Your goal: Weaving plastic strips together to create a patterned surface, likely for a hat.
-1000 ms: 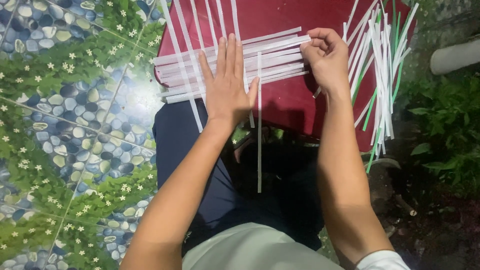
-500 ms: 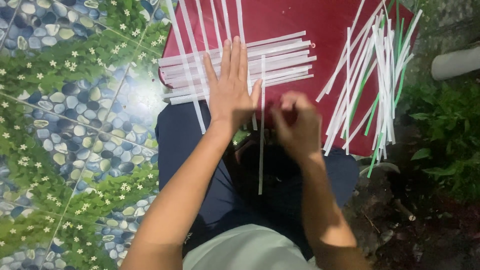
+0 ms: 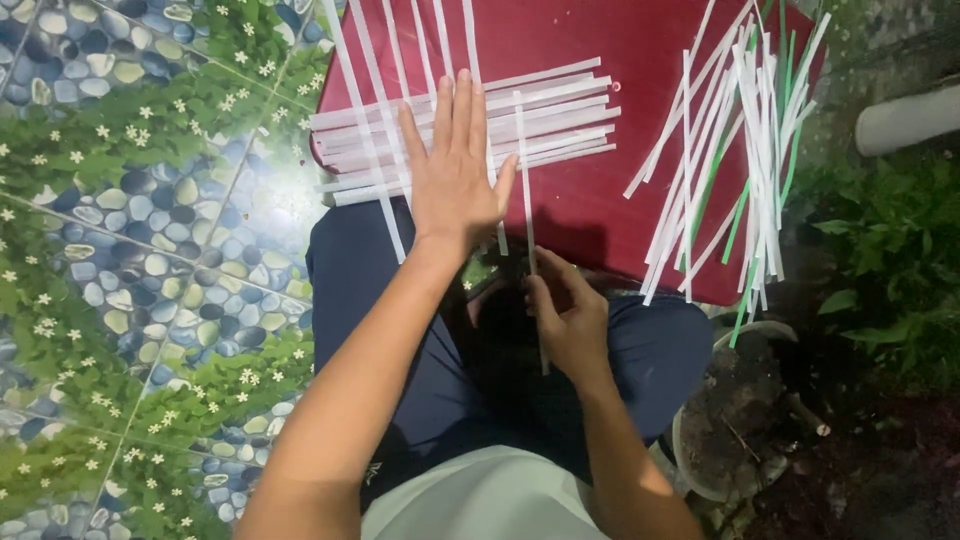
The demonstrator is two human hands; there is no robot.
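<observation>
In the head view, a red board (image 3: 620,190) is seen resting across the lap, serving as the tabletop. Near its left edge a woven patch of white strips (image 3: 470,130) is laid: a stack of crosswise strips with several lengthwise strips passing over and under them. The left hand (image 3: 455,175) is pressed flat on this patch, fingers stretched out and released, nothing being gripped; the weave is merely held down by the palm.

One lengthwise white strip (image 3: 527,220) runs from the weave past the near edge of the board and hangs over the lap. Its lower part is pinched by the right hand (image 3: 570,320), the fingers (image 3: 540,295) being closed on it just below the near edge.

Along the right edge of the board a loose pile of spare strips (image 3: 740,160), white with a few green ones, is spread, well apart from both hands.

The strips are judged to be very light, thin and flexible, easily creased or torn if pulled sharply, and likely to slide on the smooth board. A hold near the end, between thumb and fingertip, is judged best, with the weave kept pinned.

A patterned tile floor (image 3: 130,250) lies to the left, plants (image 3: 890,230) to the right.
</observation>
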